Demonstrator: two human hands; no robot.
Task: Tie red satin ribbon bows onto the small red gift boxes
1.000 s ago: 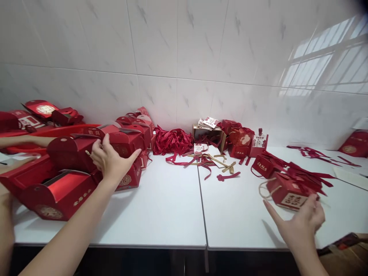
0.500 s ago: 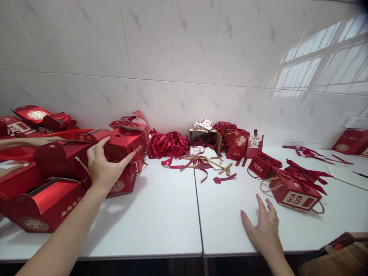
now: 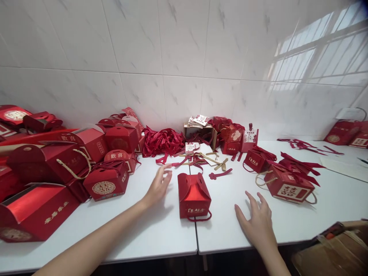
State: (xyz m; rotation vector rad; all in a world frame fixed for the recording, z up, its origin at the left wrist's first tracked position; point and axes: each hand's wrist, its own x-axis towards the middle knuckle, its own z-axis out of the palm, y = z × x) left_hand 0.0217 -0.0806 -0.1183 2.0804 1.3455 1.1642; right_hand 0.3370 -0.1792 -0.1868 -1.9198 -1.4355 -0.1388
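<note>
A small red gift box [image 3: 194, 197] with gold lettering and a red cord handle stands upright over the seam between the two white tabletops. Just left of it, apart from the box, my left hand [image 3: 159, 184] is open with bent fingers and holds nothing. My right hand [image 3: 257, 220] hovers open over the table to the right of the box, fingers spread. Beyond my right hand sits a red gift box [image 3: 290, 186] with rope handles and a dark red ribbon bow, beside a smaller bowed box [image 3: 258, 159].
Several red boxes [image 3: 48, 163] are stacked on the left. Against the wall lie a heap of dark red ribbon [image 3: 163, 142], a cardboard holder [image 3: 214, 138] topped with cards, and loose gold ribbon pieces [image 3: 221, 164]. A brown carton [image 3: 330, 253] stands at the lower right.
My left hand has moved right from the stacked boxes and let go of the small red gift box, which now stands mid-table. My right hand stays open in nearly the same place.
</note>
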